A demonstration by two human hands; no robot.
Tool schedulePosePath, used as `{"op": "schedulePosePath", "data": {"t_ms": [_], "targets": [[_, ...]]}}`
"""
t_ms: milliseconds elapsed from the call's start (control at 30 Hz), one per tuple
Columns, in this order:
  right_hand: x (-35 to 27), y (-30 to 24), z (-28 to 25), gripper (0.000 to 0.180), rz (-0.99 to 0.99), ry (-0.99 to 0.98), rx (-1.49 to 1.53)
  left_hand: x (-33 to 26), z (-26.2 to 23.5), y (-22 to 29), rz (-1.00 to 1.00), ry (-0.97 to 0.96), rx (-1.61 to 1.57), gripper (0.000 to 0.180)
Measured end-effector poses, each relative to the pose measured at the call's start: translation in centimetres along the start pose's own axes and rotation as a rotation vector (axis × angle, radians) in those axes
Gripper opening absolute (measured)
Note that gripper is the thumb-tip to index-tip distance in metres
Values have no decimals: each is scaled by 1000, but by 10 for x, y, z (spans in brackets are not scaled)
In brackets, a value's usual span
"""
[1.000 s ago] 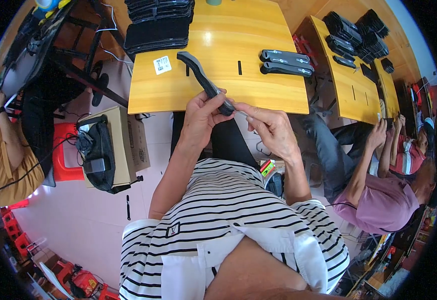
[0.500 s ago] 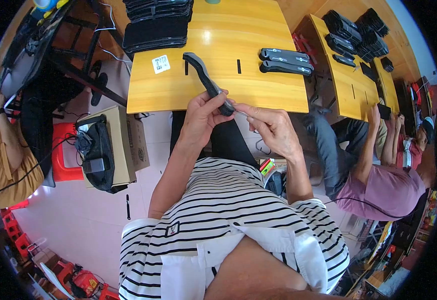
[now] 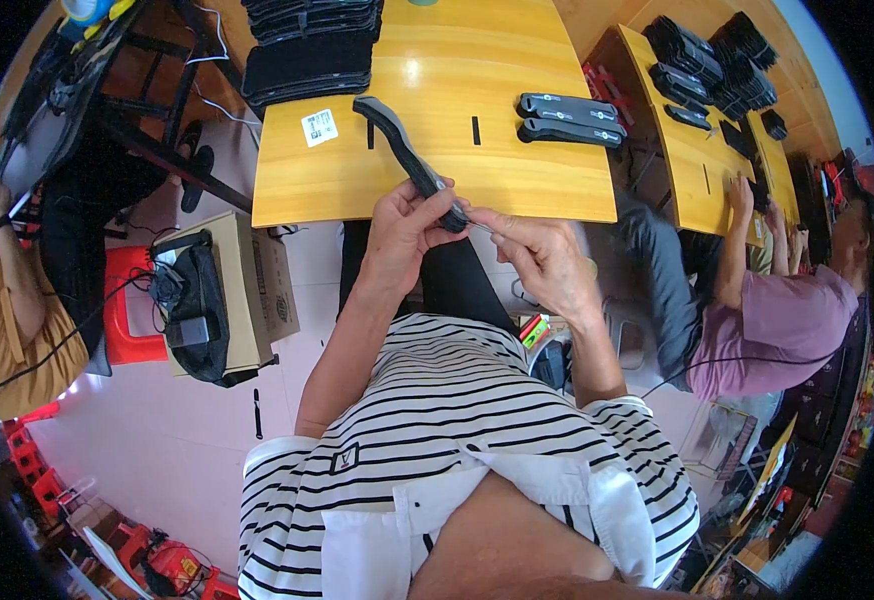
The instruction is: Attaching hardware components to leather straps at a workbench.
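A folded black and grey padded strap slants over the near edge of the table, its far end raised toward the upper left. My left hand is closed round its near end, thumb on top. At that same end my right hand is closed in a pinch, with the index finger reaching to the strap. Something thin and pale shows by the right fingertips, too small to name. Two similar folded straps lie at the table's right side. A stack of flat black pieces stands at the far left.
The yellow wooden table has dark slots and a white label. A cardboard box with a black bag stands on the floor at left, beside a red stool. Co-workers sit on both sides; black bundles lie on the right-hand table.
The strap's far end has swung slightly left and up, while both my hands keep nearly the same place. At the right, the co-worker in a mauve shirt has shifted body and arms.
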State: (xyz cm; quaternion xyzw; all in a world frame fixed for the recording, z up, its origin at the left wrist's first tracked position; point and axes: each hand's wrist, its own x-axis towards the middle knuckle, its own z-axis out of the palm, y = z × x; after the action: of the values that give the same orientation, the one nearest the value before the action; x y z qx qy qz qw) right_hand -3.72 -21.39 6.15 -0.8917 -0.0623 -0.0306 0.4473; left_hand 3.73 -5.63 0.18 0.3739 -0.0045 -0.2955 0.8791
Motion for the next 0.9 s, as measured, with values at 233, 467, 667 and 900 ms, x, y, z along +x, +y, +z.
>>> {"op": "schedulePosePath", "data": {"t_ms": [233,467,667,900], "targets": [[-2,7,13,46,40,61,-32,2,0,-6,154,45,114,22],[-2,6,25,46,-34,166,-180,2,-4,-7,202,90,197,19],[4,16,24,38,82,44,68,-1,-4,-9,257,145,311,21],[0,14,21,41,15,-32,-40,0,-9,0,128,93,255,24]]}}
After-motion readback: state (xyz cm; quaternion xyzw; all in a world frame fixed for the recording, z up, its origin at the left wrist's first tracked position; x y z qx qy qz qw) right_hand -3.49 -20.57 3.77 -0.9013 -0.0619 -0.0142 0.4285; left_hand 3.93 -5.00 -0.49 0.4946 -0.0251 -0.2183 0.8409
